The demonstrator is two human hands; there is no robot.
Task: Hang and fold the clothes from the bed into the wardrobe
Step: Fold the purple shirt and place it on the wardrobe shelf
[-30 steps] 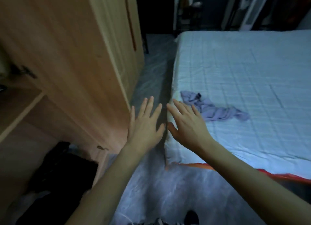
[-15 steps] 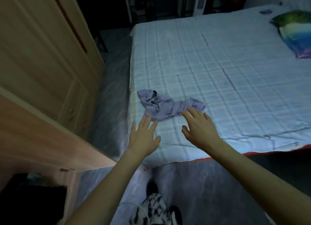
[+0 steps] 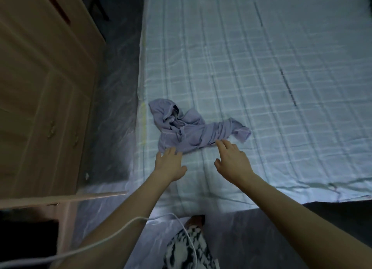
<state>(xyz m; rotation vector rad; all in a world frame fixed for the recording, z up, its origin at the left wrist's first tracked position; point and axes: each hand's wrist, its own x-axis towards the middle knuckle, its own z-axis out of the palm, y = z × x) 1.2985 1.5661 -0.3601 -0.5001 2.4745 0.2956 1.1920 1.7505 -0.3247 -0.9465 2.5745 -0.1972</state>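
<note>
Both hands, left hand (image 3: pixel 170 165) and right hand (image 3: pixel 231 161), reach fingers spread to the crumpled garment (image 3: pixel 193 130) on the bed (image 3: pixel 261 77).

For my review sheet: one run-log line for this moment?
stage: reaching | left hand: open | right hand: open | lilac garment: crumpled on bed, ungrasped

Purple shirt (image 3: pixel 189 131): soft cloth, all crumpled, matt. Bed sheet (image 3: pixel 261 77): thin checked cloth w/ wrinkles, a bit shiny. Wardrobe (image 3: pixel 40 83): smooth light wood. Floor cover (image 3: pixel 116 87): shiny crinkly plastic. Cable (image 3: pixel 112 236): smooth white plastic.
</note>
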